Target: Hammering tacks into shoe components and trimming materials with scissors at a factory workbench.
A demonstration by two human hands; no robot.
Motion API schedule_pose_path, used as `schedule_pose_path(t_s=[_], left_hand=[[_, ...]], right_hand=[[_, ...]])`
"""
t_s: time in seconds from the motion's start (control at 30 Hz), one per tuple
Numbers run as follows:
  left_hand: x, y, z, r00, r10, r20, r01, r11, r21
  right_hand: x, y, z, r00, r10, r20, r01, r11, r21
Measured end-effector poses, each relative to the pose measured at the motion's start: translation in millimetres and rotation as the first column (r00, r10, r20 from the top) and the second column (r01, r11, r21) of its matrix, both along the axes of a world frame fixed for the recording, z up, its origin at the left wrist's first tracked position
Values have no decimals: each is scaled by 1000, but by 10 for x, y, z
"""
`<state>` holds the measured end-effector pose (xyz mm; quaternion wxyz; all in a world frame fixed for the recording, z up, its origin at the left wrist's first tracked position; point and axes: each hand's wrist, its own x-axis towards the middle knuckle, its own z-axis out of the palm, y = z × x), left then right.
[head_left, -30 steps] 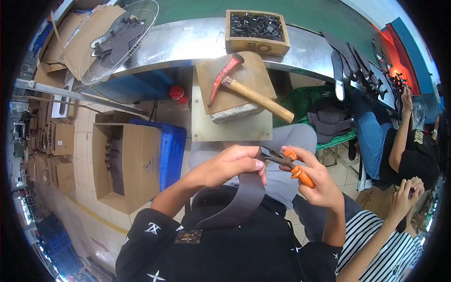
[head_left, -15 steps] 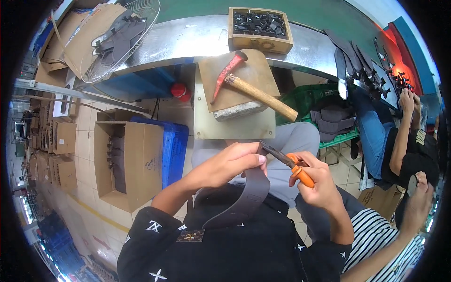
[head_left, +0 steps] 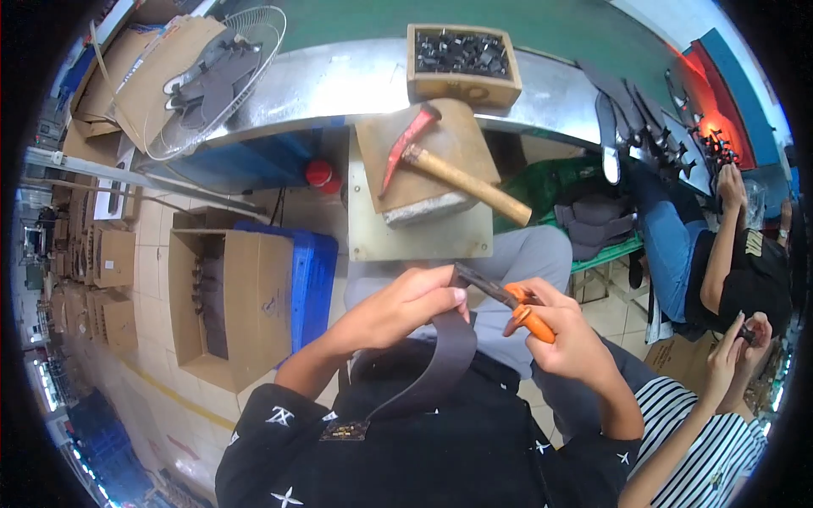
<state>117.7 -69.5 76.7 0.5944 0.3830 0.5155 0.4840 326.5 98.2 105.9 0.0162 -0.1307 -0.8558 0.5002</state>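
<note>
Dark grey strap (head_left: 457,347) hangs in a curve from my left hand (head_left: 402,309), its fingers and thumb pinched round the upper end. My right hand (head_left: 576,339) is wrapped round the orange handles of a pair of pliers (head_left: 532,322). The dark jaws of the pliers reach the strap's end beside my left fingertips; what lies between the jaws is too small to make out. Ahead of both hands, a hammer (head_left: 466,184) with a red head and wooden handle rests on a brown board (head_left: 470,135) over a stone block.
On the metal-edged bench stands a wooden box (head_left: 461,90) of small black parts. A wire fan guard (head_left: 275,51) is at the far left, a carton (head_left: 262,309) with straps beside a blue crate (head_left: 318,279) at left. Two co-workers sit at right, near a glowing red heater (head_left: 720,127).
My hands, with the strap and pliers, have shifted slightly left in the picture. The whole view has moved a little. The near co-worker's hands have come together at the right.
</note>
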Motion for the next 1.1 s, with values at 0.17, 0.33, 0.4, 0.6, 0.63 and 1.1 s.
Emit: schedule_pose_path(t_s=[0.17, 0.33, 0.4, 0.6, 0.63, 1.1], left_hand=[[-178, -127, -205, 984, 38, 174, -44, 999, 32], [-357, -210, -78, 991, 127, 31, -130, 981, 141], [-476, -269, -95, 974, 175, -146, -143, 968, 205], [-590, -591, -156, 872, 455, -180, -432, 889, 151], [-597, -659, -192, 821, 539, -185, -507, 839, 196], [-1003, 693, -496, 387, 747, -540, -414, 664, 623]], right_hand=[[-200, 723, -204, 987, -97, -124, 57, 955, -290], [-981, 1851, -898, 932, -310, -185, 360, 764, 536], [-1261, 2272, -1091, 923, -363, -124, 359, 704, 612], [-1661, 1525, -732, 851, -247, -465, 502, 646, 576], [-1674, 1072, -594, 872, -217, -438, 393, 845, 363], [-670, 306, -506, 859, -479, -181, 453, 876, -166]])
